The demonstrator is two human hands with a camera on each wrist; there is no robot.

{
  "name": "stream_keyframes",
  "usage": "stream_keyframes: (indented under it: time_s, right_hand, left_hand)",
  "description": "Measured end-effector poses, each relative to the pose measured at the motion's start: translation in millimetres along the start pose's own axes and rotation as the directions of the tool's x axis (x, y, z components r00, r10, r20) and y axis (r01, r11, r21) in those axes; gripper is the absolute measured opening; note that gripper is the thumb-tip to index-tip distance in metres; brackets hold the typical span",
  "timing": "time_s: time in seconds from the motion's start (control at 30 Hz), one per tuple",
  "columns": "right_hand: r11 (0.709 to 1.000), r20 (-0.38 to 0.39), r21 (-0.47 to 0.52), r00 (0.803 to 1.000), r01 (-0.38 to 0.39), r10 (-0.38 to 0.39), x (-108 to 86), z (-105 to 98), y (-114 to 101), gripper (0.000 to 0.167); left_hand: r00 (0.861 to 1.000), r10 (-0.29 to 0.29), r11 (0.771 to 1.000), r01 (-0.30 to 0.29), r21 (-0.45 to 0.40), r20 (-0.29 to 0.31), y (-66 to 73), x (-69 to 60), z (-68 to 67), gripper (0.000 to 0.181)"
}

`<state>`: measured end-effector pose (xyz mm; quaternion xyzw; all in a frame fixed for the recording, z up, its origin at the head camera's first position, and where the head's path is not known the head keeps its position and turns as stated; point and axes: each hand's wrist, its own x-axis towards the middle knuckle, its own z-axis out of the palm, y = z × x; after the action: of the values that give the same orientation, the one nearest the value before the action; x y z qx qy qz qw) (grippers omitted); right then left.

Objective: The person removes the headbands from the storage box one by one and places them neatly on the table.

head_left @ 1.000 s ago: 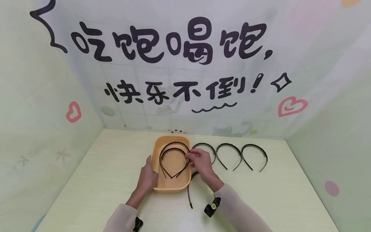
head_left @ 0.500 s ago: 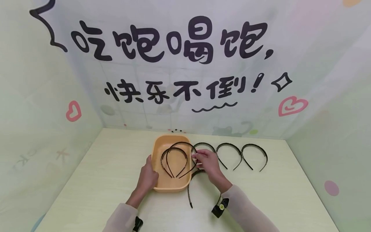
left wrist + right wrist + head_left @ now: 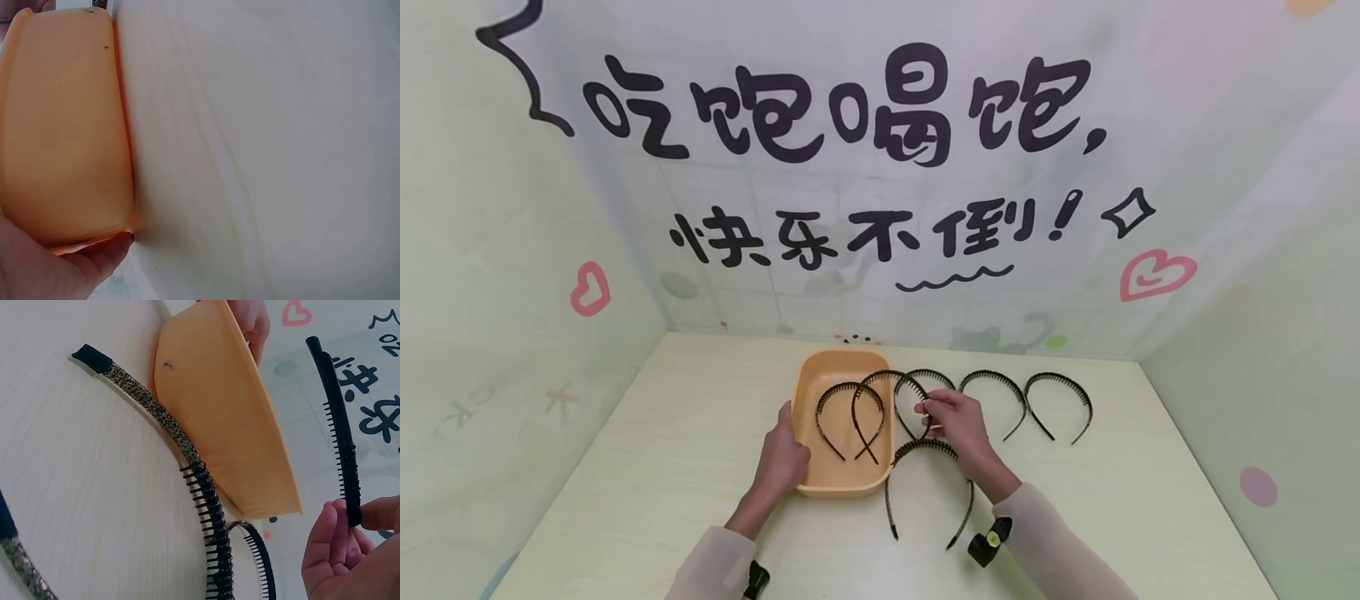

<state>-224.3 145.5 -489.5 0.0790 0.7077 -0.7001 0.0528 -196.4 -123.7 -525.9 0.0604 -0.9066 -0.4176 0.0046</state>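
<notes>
My left hand [image 3: 784,454] grips the left side of an orange plastic tray [image 3: 842,490]; its fingers [image 3: 103,256] show at the tray's lower corner in the left wrist view. My right hand [image 3: 957,423] pinches a black toothed headband [image 3: 891,374] by one side, as the right wrist view also shows. The held headband is raised and spans the tray's right rim in the head view. Inside the tray lies another headband [image 3: 850,385]. Just right of the tray, a glittery-ended headband [image 3: 927,443] lies on the table below my right hand.
Along the back lie more black headbands in a row: one partly behind my right hand [image 3: 925,372], a middle headband [image 3: 992,374] and a right-hand headband [image 3: 1058,377]. A printed fabric wall [image 3: 820,308] closes off the table [image 3: 700,417] behind and at both sides.
My right hand has moved right, drawing the pinched headband from over the tray's middle to across its right rim. The other headband stays in the tray, and my left hand keeps its place.
</notes>
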Motion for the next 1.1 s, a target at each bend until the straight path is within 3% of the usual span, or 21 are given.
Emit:
stream_keyframes:
  time_s: [1.1]
  right_hand:
    - [0.993,-0.084,-0.107,0.995,-0.054,0.045,-6.2,-71.3,13.5,0.028]
  left_hand:
    - [1.000,0.009,1.000,-0.009,-0.004,0.007,-1.3,-0.6,0.1,0.080]
